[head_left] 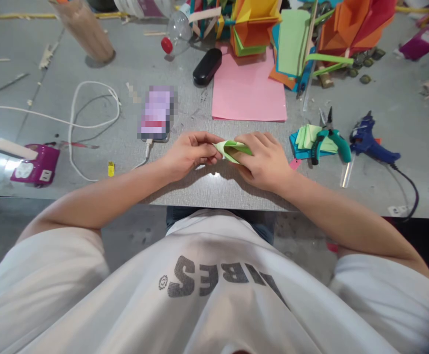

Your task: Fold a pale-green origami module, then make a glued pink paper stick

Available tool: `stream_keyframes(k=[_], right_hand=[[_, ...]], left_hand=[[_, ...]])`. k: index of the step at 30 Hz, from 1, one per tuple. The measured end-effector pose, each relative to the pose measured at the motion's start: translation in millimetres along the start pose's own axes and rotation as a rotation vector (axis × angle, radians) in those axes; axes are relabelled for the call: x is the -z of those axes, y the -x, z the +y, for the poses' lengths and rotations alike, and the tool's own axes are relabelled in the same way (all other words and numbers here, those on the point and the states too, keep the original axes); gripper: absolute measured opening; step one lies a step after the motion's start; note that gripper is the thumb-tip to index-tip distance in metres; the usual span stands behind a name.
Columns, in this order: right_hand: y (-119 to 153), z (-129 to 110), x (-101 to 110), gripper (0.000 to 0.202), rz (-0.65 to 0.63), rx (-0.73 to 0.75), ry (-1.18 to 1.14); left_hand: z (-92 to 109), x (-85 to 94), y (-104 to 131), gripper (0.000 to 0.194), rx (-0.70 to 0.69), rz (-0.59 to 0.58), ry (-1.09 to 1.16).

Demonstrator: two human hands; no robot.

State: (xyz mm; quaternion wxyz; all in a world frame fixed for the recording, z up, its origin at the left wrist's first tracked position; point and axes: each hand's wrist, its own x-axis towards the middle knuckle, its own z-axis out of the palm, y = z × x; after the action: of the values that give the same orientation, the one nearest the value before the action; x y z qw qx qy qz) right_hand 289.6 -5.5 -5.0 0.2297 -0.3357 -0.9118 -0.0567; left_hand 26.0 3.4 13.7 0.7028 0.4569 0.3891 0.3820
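Observation:
A light green piece of folded paper is held between my two hands, just above the near part of the grey table. My left hand pinches its narrow left tip between thumb and fingers. Around its wider right part, my right hand is closed, with the thumb reaching into the fold. The paper's middle bulges into a hollow, and its right end is hidden by my right hand. Beyond the hands lies a stack of pink paper.
On the right lie teal-handled pliers on small green and blue papers, and a blue glue gun. A phone with a white cable is on the left. Folded orange paper shapes, a black case and a plastic bottle stand further back.

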Motion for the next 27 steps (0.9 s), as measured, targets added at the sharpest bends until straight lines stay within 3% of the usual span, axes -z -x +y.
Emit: stream_keyframes(k=[5, 9, 11, 19, 23, 27], right_hand=[[-1, 1, 3, 0.033, -0.007, -0.009, -0.036], [-1, 4, 4, 0.037, 0.011, -0.026, -0.133], [-1, 4, 5, 0.036, 0.031, -0.049, -0.196], [-3, 1, 9, 0.037, 0.038, -0.096, -0.307], [-3, 5, 11, 0.038, 0.011, -0.103, -0.296], [-2, 6, 14, 0.038, -0.007, -0.094, -0.239]], left_hand=[[-6, 2.6, 1, 0.030, -0.172, -0.032, -0.292], [-7, 2.2, 6, 0.023, -0.404, 0.079, -0.656], [-7, 1.2, 7, 0.024, -0.451, 0.111, -0.732], [-3, -4.5, 11, 0.020, -0.387, 0.116, -0.723], [0, -3.1, 9, 0.025, -0.343, 0.067, -0.564], [0, -0.5, 4, 0.042, -0.230, -0.003, -0.363]])
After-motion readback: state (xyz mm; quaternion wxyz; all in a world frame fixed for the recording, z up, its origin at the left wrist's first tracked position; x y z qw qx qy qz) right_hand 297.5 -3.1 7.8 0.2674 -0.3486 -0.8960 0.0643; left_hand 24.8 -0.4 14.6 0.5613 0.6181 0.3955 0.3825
